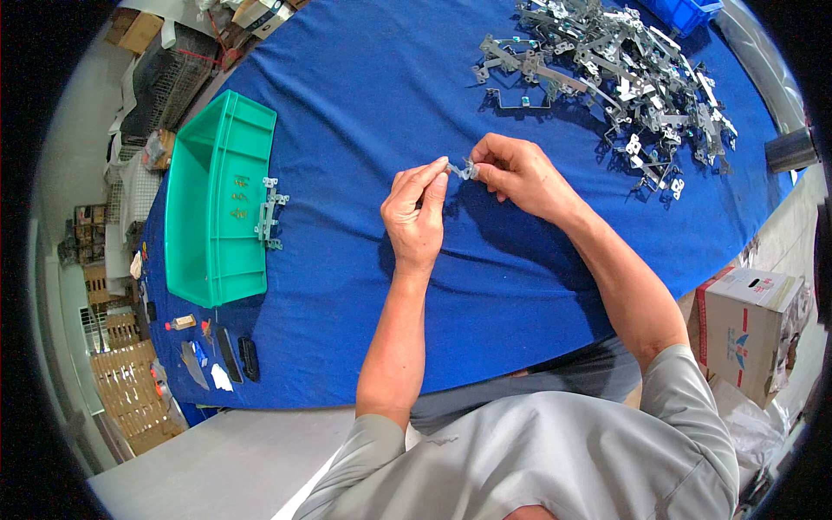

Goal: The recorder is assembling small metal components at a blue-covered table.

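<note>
Over the middle of the blue cloth, my two hands meet at a small metal bracket (pixel 466 170). My left hand (pixel 414 212) pinches its left end between thumb and fingertips. The other end sits in the grip of my right hand (pixel 518 176), whose fingers are curled round it and hide part of it. To the right lies a large heap of similar silvery metal brackets (pixel 620 78). A few finished-looking brackets (pixel 271 214) lean at the right side of a green plastic bin (pixel 217 290) on the left.
A blue bin (pixel 685 12) stands beyond the heap. Near the left front edge lie a small bottle (pixel 180 322), a black strip (pixel 228 355) and other small items. A cardboard box (pixel 747 325) is off the table at right; a metal pipe (pixel 790 150) juts in.
</note>
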Demonstrator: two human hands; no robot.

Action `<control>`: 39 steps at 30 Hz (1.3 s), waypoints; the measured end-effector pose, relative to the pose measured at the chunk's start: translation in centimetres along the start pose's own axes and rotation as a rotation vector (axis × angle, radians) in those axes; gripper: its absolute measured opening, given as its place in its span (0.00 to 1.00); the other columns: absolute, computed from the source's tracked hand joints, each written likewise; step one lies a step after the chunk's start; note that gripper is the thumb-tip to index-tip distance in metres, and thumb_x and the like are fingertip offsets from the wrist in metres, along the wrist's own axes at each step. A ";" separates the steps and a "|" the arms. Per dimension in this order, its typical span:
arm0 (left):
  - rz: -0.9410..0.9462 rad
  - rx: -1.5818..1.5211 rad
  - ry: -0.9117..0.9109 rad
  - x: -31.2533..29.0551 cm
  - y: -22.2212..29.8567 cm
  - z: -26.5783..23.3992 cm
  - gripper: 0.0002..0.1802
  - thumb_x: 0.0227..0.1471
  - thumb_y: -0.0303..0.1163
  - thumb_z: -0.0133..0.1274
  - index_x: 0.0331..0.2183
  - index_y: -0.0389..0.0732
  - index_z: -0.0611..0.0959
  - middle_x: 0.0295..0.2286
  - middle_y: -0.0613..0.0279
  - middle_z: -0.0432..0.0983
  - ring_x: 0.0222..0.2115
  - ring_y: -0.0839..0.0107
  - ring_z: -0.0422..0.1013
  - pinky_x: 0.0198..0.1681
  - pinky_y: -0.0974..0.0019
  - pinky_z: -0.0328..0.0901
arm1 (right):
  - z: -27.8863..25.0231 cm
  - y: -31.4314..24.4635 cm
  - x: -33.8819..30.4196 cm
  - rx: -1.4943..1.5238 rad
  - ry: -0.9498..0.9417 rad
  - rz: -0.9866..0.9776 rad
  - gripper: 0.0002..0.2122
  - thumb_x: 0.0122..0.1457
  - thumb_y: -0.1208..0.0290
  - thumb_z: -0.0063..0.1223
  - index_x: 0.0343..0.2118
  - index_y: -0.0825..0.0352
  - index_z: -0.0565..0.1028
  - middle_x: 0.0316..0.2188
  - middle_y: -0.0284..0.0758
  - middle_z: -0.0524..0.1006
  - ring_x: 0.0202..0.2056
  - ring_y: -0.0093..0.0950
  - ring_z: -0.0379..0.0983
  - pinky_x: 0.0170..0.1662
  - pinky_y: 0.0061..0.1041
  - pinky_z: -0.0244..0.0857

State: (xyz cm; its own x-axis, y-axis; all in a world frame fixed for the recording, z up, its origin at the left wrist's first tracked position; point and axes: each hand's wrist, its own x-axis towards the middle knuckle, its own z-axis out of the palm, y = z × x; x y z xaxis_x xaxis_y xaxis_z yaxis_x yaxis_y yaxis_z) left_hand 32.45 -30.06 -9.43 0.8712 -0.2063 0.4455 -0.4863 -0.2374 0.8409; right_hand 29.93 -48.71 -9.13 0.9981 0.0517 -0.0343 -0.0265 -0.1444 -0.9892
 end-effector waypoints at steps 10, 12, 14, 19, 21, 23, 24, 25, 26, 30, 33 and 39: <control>0.145 0.104 -0.083 0.1 0.4 0.0 0.09 0.49 0.21 0.59 0.36 0.36 0.86 0.32 0.58 0.82 0.32 0.67 0.75 0.38 0.67 0.68 | -0.6 0.3 0.4 0.133 -0.119 0.008 0.11 0.61 0.67 0.52 0.40 0.70 0.77 0.22 0.28 0.73 0.24 0.17 0.68 0.27 0.20 0.65; 0.150 0.111 -0.096 0.1 0.4 0.0 0.09 0.49 0.21 0.59 0.36 0.36 0.86 0.31 0.58 0.82 0.32 0.66 0.75 0.38 0.67 0.69 | -0.7 0.4 0.5 0.072 -0.091 0.026 0.10 0.61 0.66 0.53 0.37 0.69 0.77 0.22 0.27 0.73 0.23 0.15 0.67 0.25 0.18 0.63; 0.150 0.105 -0.122 0.1 0.2 0.1 0.08 0.51 0.21 0.58 0.36 0.35 0.86 0.31 0.57 0.81 0.31 0.68 0.75 0.37 0.68 0.69 | -0.5 -0.1 0.3 0.115 -0.034 0.008 0.10 0.61 0.66 0.53 0.36 0.68 0.77 0.22 0.26 0.73 0.23 0.14 0.66 0.24 0.17 0.61; -0.230 -0.051 -0.042 -0.3 0.1 0.3 0.09 0.58 0.25 0.52 0.39 0.36 0.84 0.30 0.59 0.81 0.27 0.76 0.75 0.29 0.73 0.69 | -0.4 -0.4 0.3 0.267 0.103 0.026 0.08 0.63 0.67 0.52 0.36 0.67 0.75 0.23 0.25 0.73 0.23 0.12 0.65 0.25 0.13 0.58; -0.385 -0.148 0.008 -0.2 0.0 0.0 0.10 0.60 0.27 0.50 0.41 0.36 0.83 0.30 0.60 0.81 0.26 0.79 0.74 0.26 0.75 0.69 | -0.8 -0.9 0.0 0.155 -0.050 0.113 0.09 0.64 0.66 0.52 0.36 0.67 0.76 0.23 0.25 0.74 0.24 0.12 0.66 0.25 0.14 0.59; -0.379 -0.201 0.016 -0.2 -0.3 0.0 0.12 0.62 0.29 0.48 0.44 0.36 0.80 0.32 0.60 0.80 0.26 0.78 0.75 0.24 0.77 0.69 | -0.3 -1.1 0.0 0.126 -0.082 0.072 0.09 0.64 0.66 0.51 0.36 0.67 0.76 0.24 0.25 0.75 0.25 0.12 0.66 0.25 0.14 0.59; -0.380 -0.202 0.016 -0.2 -0.4 0.0 0.12 0.62 0.29 0.48 0.44 0.36 0.80 0.32 0.60 0.80 0.26 0.78 0.75 0.24 0.77 0.69 | -0.2 -1.2 -0.1 0.098 -0.113 0.031 0.09 0.64 0.66 0.51 0.36 0.67 0.77 0.24 0.25 0.76 0.25 0.12 0.66 0.25 0.14 0.60; -0.378 -0.210 0.017 -0.3 -0.4 0.0 0.11 0.62 0.29 0.48 0.44 0.36 0.80 0.32 0.61 0.80 0.26 0.78 0.75 0.24 0.77 0.69 | -0.2 -1.1 -0.1 0.098 -0.113 0.032 0.09 0.64 0.66 0.51 0.36 0.67 0.77 0.24 0.25 0.76 0.25 0.12 0.66 0.25 0.14 0.60; -0.376 -0.218 0.018 -0.3 -0.4 0.0 0.11 0.62 0.29 0.48 0.44 0.36 0.80 0.32 0.61 0.80 0.26 0.78 0.75 0.24 0.77 0.69 | -0.2 -1.1 -0.1 0.080 -0.111 0.029 0.10 0.64 0.65 0.51 0.35 0.67 0.77 0.24 0.26 0.76 0.25 0.13 0.66 0.25 0.14 0.60; -0.374 -0.222 0.012 -0.2 -0.4 0.1 0.11 0.62 0.29 0.49 0.44 0.36 0.80 0.32 0.61 0.80 0.26 0.78 0.75 0.24 0.77 0.69 | -0.1 -0.9 -0.1 0.029 -0.112 0.020 0.10 0.64 0.66 0.51 0.34 0.68 0.77 0.24 0.26 0.76 0.24 0.13 0.66 0.26 0.16 0.60; -0.387 -0.231 0.010 -0.2 -0.3 0.0 0.11 0.62 0.29 0.49 0.44 0.36 0.81 0.32 0.61 0.80 0.26 0.78 0.75 0.24 0.77 0.69 | 0.0 -0.7 0.0 -0.013 -0.089 -0.014 0.10 0.64 0.66 0.51 0.34 0.69 0.77 0.24 0.26 0.76 0.24 0.14 0.66 0.26 0.16 0.61; -0.155 -0.043 -0.014 -0.2 -0.5 0.0 0.09 0.58 0.25 0.53 0.40 0.36 0.84 0.31 0.59 0.81 0.30 0.75 0.75 0.33 0.71 0.70 | -0.2 -0.1 0.0 -0.135 -0.034 -0.090 0.07 0.62 0.70 0.51 0.34 0.69 0.76 0.24 0.26 0.76 0.25 0.14 0.67 0.27 0.16 0.62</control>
State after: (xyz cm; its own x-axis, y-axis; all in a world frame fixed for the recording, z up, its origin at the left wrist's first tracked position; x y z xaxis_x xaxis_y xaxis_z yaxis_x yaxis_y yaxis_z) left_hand 32.53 -29.87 -9.91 0.9344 -0.1837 0.3053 -0.3425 -0.2266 0.9118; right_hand 29.96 -48.88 -8.98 0.9935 0.1036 0.0468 0.0733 -0.2687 -0.9604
